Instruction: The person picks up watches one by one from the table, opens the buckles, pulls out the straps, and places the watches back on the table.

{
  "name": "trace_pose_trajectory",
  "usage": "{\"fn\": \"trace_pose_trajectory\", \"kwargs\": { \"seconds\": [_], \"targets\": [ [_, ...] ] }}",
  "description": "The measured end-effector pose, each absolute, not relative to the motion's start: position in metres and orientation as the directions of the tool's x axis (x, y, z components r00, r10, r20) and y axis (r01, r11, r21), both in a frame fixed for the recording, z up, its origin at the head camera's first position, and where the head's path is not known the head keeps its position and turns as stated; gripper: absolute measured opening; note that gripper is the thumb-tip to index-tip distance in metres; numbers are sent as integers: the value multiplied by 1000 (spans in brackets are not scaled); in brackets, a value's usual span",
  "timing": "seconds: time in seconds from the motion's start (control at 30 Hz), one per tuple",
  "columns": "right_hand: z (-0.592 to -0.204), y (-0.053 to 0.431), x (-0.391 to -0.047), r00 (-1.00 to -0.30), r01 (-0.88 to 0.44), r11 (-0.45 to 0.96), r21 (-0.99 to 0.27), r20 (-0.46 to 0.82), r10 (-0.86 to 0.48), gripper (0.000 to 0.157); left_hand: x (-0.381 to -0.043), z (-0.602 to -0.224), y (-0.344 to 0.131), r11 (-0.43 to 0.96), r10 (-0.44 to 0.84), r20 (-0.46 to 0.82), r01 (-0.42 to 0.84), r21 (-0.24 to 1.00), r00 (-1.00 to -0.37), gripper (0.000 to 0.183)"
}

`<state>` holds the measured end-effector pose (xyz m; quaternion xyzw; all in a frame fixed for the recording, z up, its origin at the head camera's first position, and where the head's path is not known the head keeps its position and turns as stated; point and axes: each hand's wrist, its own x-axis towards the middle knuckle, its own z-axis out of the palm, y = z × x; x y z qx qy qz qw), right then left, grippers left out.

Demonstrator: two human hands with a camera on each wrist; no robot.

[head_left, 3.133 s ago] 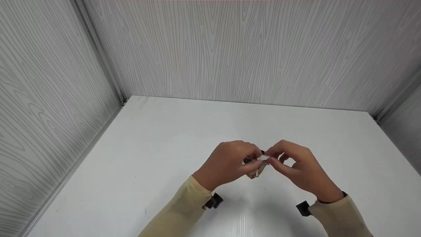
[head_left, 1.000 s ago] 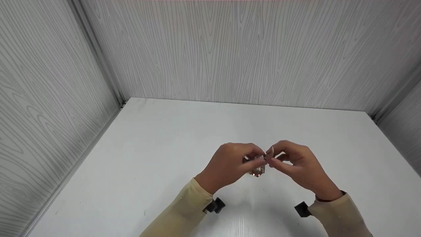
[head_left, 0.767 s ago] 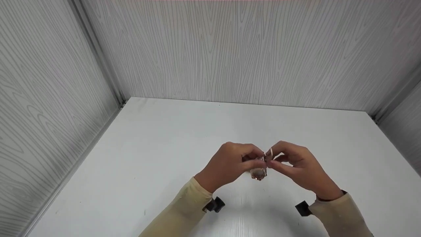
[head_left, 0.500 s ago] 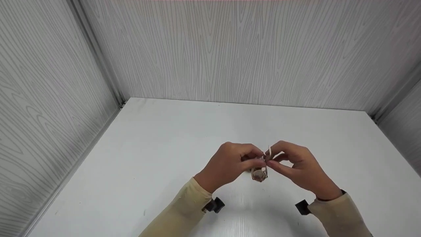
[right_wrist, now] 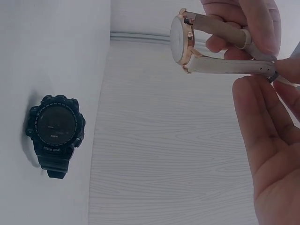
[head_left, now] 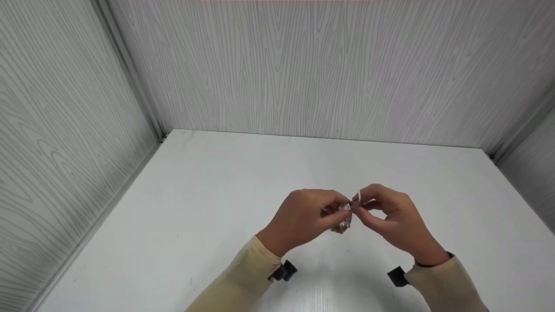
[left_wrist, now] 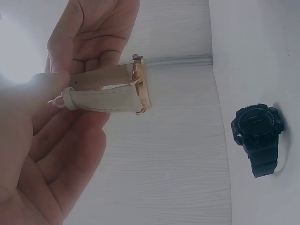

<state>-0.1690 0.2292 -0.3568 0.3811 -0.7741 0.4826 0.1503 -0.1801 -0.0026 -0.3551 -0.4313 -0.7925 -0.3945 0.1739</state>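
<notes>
A wristwatch (head_left: 341, 227) with a rose-gold case and a pale leather strap hangs between the two hands, above the table. My left hand (head_left: 305, 216) pinches the strap near its buckle end with thumb and fingers. My right hand (head_left: 390, 212) pinches the holed strap end, and a pale tip of it stands up beside the fingertips. In the right wrist view the two strap halves of the wristwatch (right_wrist: 220, 65) meet at the buckle (right_wrist: 272, 75), partly covered by fingers. The left wrist view shows a strap loop (left_wrist: 69, 98) by the buckle.
A black digital sports watch (right_wrist: 56, 124) lies face up on the white table (head_left: 217, 173), below the hands. In the head view the left hand mostly hides it. Wood-grained panels (head_left: 303, 65) stand behind and at both sides.
Since three seconds ago the strap tip has come up beside the right fingertips. Over the last second the hanging watch case has swung and tilted. Both hands stay in nearly the same place.
</notes>
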Motion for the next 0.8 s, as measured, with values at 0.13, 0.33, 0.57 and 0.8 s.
{"fn": "trace_pose_trajectory", "kwargs": {
  "seconds": [0.13, 0.33, 0.57, 0.8],
  "targets": [
    [-359, 230, -170, -660, -740, 268, -617, 588, -467, 32, -180, -357, -1, 345, 540, 617, 819, 458, -572, 13],
    [-359, 229, -170, -640, -762, 294, -576, 601, -479, 35, -181, -360, 0, 364, 527, 634, 824, 434, -566, 13],
    [-357, 226, -168, -636, -769, 322, -553, 604, -481, 36, -180, -360, 0, 348, 523, 643, 829, 438, -560, 12],
    [-357, 226, -168, -623, -781, 329, -531, 614, -485, 38, -180, -360, 1, 332, 513, 668, 842, 425, -539, 6]
  ]
}}
